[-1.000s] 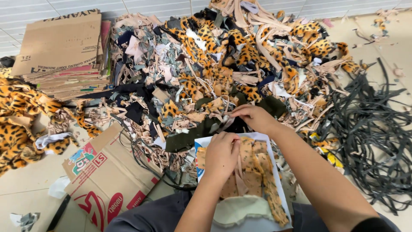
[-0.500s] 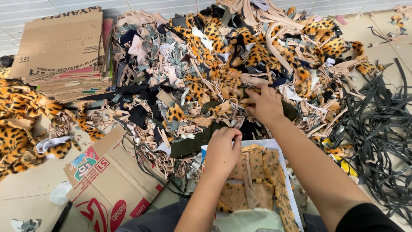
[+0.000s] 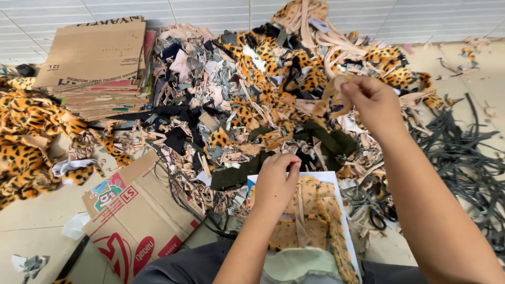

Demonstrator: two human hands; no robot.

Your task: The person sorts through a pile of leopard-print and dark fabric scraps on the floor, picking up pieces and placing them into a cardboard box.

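At nine o'clock a heap of leopard-print plush [image 3: 23,142] lies on the tiled floor, with a stack of flattened cardboard [image 3: 94,63] behind it at ten o'clock and a printed cardboard box [image 3: 131,221] lying flat at seven o'clock. Across the middle, from eleven to one o'clock, spreads a big scrap pile [image 3: 236,100] of beige, grey, black and leopard offcuts, and it looks barely thinned. By contrast only a small sorted stack of tan spotted pieces [image 3: 310,215] rests on a white board [image 3: 342,205] at six o'clock, over the person's lap, so I judge the sorting to be at an early stage with most of the pile left to go through. The left hand [image 3: 276,184] sits at the near edge of that stack, fingers curled and pressed down on the top pieces, mostly closed; whether it pinches one piece cannot be told. The right hand [image 3: 373,100] is raised at two o'clock above the pile, its fingers closed in a pinch on a tan fabric scrap [image 3: 336,97] that hangs clear of the heap. At three o'clock a tangle of dark grey strips [image 3: 463,158] lies on the floor, and black scissors [image 3: 379,215] rest just right of the board.
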